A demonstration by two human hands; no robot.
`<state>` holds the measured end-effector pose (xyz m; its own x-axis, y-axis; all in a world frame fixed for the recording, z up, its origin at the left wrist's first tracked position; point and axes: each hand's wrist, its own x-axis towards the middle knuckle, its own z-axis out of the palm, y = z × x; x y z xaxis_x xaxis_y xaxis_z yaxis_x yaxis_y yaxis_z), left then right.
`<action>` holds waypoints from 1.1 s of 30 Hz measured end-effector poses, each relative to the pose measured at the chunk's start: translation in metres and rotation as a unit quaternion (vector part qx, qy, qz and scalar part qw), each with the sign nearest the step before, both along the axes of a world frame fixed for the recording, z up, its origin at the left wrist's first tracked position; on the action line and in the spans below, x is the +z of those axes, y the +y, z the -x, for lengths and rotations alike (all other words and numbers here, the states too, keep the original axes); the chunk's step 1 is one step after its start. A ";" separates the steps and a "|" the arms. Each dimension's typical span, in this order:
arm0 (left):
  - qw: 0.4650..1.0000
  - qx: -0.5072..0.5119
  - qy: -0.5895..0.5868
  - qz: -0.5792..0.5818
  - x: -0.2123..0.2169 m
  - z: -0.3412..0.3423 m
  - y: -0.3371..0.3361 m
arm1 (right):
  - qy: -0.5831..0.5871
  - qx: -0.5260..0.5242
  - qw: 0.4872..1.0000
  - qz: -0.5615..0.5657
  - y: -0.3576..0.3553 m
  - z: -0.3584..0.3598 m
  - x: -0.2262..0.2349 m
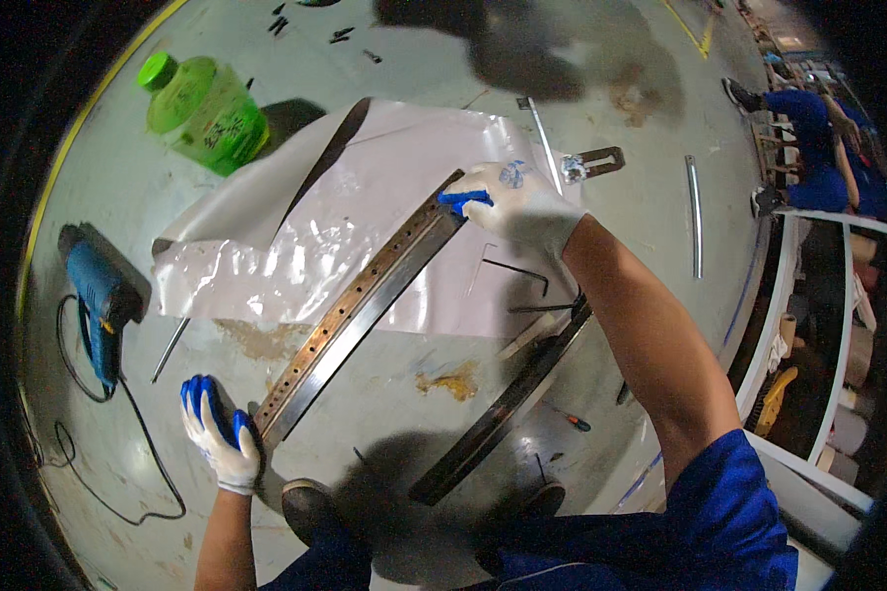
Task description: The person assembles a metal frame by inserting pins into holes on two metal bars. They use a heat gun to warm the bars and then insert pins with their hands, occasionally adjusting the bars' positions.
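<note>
Metal bar (360,305) with a row of holes lies slantwise on the floor (581,59), its upper end resting on a crumpled plastic sheet (296,227) and its lower end reaching toward your feet. Your right hand (512,202), in a white glove with blue fingertips, closes its fingers around the bar's upper end. Your left hand (219,433), gloved the same way, presses on the bar's lower end with its fingers curled over the edge. A second, darker bar (498,414) lies just beside the first, nearer your right leg. A green plastic bottle (207,108) lies on its side beyond the sheet. A blue power tool (99,291) with a black cord sits well to your left. 2 thin rods (695,212) lie on the floor to your right, near a seated person in blue (818,148).
</note>
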<state>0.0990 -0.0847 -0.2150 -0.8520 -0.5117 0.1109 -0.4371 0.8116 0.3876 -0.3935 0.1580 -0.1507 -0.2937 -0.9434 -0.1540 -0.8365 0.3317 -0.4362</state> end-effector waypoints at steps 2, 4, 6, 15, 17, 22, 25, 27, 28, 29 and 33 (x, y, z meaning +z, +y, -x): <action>1.000 0.007 -0.003 -0.002 0.001 0.002 0.001 | -0.023 0.013 0.999 -0.029 -0.010 -0.018 0.006; 1.000 0.017 -0.013 0.013 0.000 -0.001 0.002 | -0.023 0.043 0.999 0.014 -0.011 -0.033 -0.008; 1.000 0.022 -0.005 0.009 0.002 0.002 0.003 | -0.030 0.073 0.997 0.021 -0.016 -0.051 -0.016; 1.000 0.021 0.009 0.009 0.001 -0.002 0.003 | -0.042 0.034 0.999 -0.009 -0.033 -0.147 -0.006; 1.000 0.022 0.008 0.012 0.003 -0.001 0.002 | -0.092 -0.068 0.990 0.080 -0.010 -0.137 -0.015; 1.000 0.018 0.017 0.019 0.002 0.006 0.002 | -0.043 -0.209 0.959 0.188 0.042 -0.105 -0.056; 0.999 0.011 0.032 0.007 0.001 0.015 0.003 | -0.030 -0.126 0.967 0.219 0.047 -0.114 -0.070; 0.999 0.021 0.018 0.019 0.004 0.003 0.002 | -0.055 -0.062 0.987 0.141 0.016 -0.137 -0.030; 0.999 0.022 0.017 0.021 0.004 0.002 0.002 | -0.072 -0.073 0.990 0.093 0.002 -0.141 -0.012; 0.999 0.023 0.017 0.024 0.005 0.002 0.003 | -0.089 -0.084 0.991 0.045 -0.010 -0.144 -0.002; 0.999 0.015 0.029 0.021 0.005 0.006 -0.001 | -0.103 -0.103 0.987 -0.070 -0.029 -0.140 0.011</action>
<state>0.0931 -0.0854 -0.2097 -0.8284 -0.5301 0.1809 -0.4389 0.8149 0.3785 -0.2535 0.1291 -0.1402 -0.4259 -0.8317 -0.3563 -0.6426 0.5553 -0.5280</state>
